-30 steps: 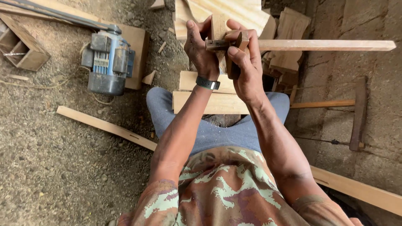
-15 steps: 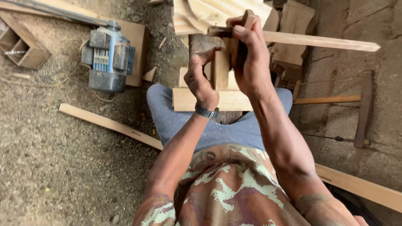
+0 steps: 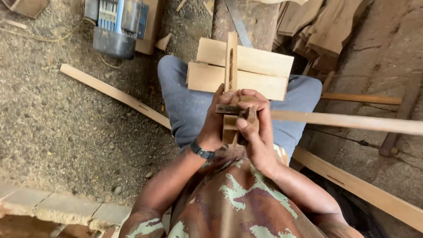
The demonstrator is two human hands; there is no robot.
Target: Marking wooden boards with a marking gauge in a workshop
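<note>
I sit with both hands drawn close to my chest over my lap. My left hand (image 3: 217,122) grips a narrow upright wooden piece (image 3: 231,66) with a slot cut in it, which stands on edge across two pale boards (image 3: 260,70) on my knees. My right hand (image 3: 255,132) is closed on a dark wooden marking gauge (image 3: 238,111) pressed against that piece. The gauge's long pale stem (image 3: 348,121) sticks out to the right.
A blue and grey electric motor (image 3: 116,26) sits on the gravel at top left. A long wooden strip (image 3: 112,92) lies to the left of my leg, another plank (image 3: 361,189) at lower right. Carved wood pieces (image 3: 326,26) are stacked top right. A stone kerb (image 3: 57,207) is at lower left.
Both hands have pulled back toward my body along the slotted piece, with the gauge sliding down it. The camera tilted down, so the motor and boards shifted up in view.
</note>
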